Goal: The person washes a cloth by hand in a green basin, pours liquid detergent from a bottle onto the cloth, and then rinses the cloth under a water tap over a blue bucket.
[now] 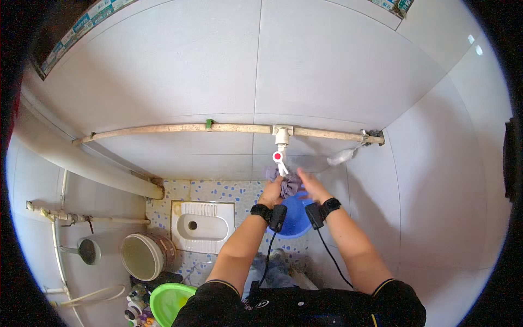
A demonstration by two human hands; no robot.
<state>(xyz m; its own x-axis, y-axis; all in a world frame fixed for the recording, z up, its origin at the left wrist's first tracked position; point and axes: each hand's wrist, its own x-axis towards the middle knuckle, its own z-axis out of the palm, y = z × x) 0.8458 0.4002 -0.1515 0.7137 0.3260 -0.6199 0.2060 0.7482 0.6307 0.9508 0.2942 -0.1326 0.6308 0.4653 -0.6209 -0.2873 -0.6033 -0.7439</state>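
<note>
A bunched purple-grey cloth (292,187) is under the white tap (281,155), which has a red dot on its handle. My left hand (271,193) is closed on the cloth's left side. Beside the cloth's right side is my right hand (312,186), its fingers stretched toward the tap; whether it touches the fabric is hard to see. Below both hands sits a round blue basin (297,220), partly hidden by my wrists and the dark devices strapped to them.
A pale pipe (180,128) runs along the tiled wall, with a white bag (341,157) hanging near its right end. To the left are a white squat toilet (202,212), a bucket (143,256) and a ladle (87,251). A green basin (170,301) stands at lower left.
</note>
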